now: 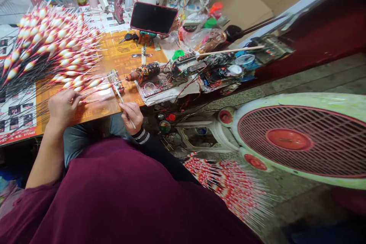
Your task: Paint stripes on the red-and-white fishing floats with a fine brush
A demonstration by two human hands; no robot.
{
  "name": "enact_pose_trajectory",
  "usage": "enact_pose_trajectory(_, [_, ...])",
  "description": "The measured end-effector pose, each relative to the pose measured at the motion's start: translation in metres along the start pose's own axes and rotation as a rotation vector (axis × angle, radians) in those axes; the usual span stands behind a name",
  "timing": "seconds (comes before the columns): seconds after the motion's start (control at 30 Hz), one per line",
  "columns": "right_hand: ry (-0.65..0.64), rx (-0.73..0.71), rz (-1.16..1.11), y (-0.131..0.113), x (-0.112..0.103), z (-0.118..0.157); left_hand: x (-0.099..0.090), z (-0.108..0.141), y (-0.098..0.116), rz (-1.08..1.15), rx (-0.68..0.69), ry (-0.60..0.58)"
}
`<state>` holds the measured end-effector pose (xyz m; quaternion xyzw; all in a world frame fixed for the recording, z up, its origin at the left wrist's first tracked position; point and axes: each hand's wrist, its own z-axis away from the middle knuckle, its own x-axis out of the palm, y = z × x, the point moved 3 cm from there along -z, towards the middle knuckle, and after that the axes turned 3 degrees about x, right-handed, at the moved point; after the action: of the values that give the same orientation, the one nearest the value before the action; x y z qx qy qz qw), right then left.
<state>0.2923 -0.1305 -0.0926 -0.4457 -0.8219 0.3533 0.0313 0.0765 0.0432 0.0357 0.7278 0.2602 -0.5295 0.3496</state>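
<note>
My left hand [63, 106] is closed in a pinch at the front of the orange mat [114, 51], beside several thin-stemmed floats; what its fingertips hold is too small to make out. My right hand [132, 117] grips a thin pale brush [119, 94] near the table's front edge, its upper end pointing at a small paint-stained block [115, 81]. White, yellow and red floats [95, 82] lie between my hands and the block. Right of the block sits a paint-spattered motor tool [147, 71] with a brown tip facing left.
A big pile of floats [54, 38] covers the left of the table. A phone [153, 18] stands at the back, near keys [130, 37]. Paint-covered devices [187, 66] line the right side. A large fan [288, 137] and more floats [228, 183] are at lower right.
</note>
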Motion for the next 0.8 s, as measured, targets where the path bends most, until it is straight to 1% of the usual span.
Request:
enact_pose_trajectory(0.07, [-0.003, 0.004, -0.009, 0.0013, 0.0002, 0.0011, 0.0, 0.0006, -0.0002, 0.003, 0.002, 0.002])
enact_pose_trajectory(0.23, [-0.07, 0.082, 0.002, 0.0051, 0.0011, 0.0033, -0.001, 0.0024, 0.0003, -0.012, 0.015, 0.031])
enact_pose_trajectory(0.47, [-0.019, 0.015, 0.09, -0.0004, -0.0003, 0.0002, -0.0017, 0.0019, 0.0002, -0.001, 0.025, 0.029])
enact_pose_trajectory(0.67, [-0.059, 0.058, 0.017, -0.0013, -0.0006, -0.0007, -0.0021, 0.0015, 0.0016, 0.015, 0.027, 0.013])
enact_pose_trajectory(0.8, [-0.08, 0.083, 0.02, -0.0001, -0.0003, -0.0001, -0.0013, 0.0006, 0.002, 0.021, 0.023, 0.012])
